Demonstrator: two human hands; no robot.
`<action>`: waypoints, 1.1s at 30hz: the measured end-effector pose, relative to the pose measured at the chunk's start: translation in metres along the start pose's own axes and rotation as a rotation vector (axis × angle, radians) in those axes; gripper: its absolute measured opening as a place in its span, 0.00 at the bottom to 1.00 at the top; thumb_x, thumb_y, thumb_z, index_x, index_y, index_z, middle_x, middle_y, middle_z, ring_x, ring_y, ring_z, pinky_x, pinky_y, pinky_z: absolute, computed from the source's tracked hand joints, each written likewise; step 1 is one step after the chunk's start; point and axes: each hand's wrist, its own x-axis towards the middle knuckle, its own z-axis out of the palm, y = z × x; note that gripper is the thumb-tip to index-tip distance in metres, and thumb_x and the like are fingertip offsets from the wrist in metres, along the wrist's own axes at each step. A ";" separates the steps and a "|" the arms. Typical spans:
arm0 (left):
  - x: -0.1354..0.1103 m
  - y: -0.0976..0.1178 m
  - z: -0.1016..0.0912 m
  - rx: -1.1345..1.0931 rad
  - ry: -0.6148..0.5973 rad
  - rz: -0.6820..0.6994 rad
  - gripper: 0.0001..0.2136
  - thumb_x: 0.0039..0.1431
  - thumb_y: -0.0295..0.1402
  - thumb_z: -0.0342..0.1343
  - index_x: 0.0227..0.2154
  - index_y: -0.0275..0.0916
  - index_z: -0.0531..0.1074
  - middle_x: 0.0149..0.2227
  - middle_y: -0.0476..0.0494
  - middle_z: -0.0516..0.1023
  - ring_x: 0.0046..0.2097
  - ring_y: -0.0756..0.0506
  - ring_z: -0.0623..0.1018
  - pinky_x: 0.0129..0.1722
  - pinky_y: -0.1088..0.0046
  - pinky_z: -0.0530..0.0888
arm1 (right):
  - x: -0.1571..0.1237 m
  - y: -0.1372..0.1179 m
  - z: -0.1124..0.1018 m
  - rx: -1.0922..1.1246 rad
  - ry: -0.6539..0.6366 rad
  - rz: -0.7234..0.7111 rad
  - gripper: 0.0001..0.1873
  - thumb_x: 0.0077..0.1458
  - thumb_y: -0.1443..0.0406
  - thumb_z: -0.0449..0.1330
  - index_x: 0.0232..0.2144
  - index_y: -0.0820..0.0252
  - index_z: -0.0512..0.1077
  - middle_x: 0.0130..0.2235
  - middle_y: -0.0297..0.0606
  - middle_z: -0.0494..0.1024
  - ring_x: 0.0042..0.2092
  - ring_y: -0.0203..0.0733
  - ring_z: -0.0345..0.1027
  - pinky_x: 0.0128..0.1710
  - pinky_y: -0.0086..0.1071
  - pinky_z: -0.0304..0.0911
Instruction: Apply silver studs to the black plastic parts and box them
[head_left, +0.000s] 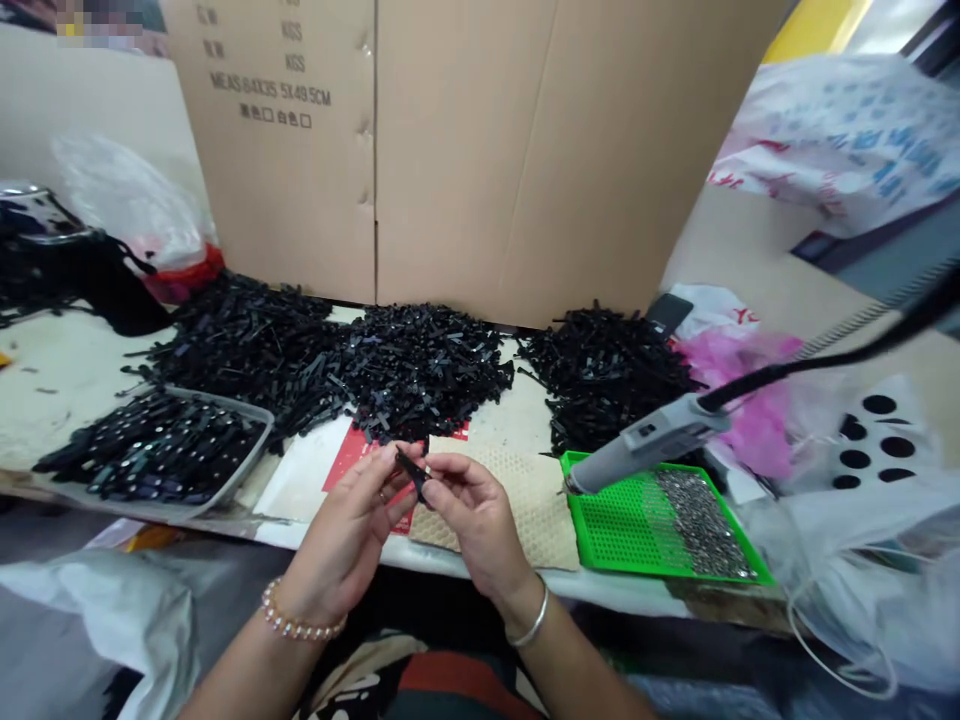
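My left hand (352, 530) and my right hand (469, 515) meet above the front edge of the table, fingers pinched together on one small black plastic strip (412, 472). The strip hangs over a beige perforated mat (525, 490). Behind the hands, heaps of the same black strips (420, 365) cover the middle of the table. A clear tray (251, 455) on the left holds several black strips laid side by side.
A grey powered screwdriver (645, 440) on a black cable hangs over a green perforated tray (615, 520) holding small metal screws (697, 520). Another black heap (607, 370) lies at the right. Cardboard boxes (450, 150) wall the back. Plastic bags (862, 540) crowd the right.
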 end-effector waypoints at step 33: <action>-0.023 -0.004 0.006 0.228 -0.083 -0.042 0.11 0.44 0.39 0.67 0.26 0.36 0.77 0.22 0.52 0.67 0.25 0.53 0.63 0.24 0.79 0.62 | -0.011 -0.011 -0.038 -1.064 -0.364 -0.959 0.26 0.59 0.75 0.55 0.58 0.55 0.62 0.48 0.41 0.77 0.50 0.39 0.70 0.50 0.36 0.69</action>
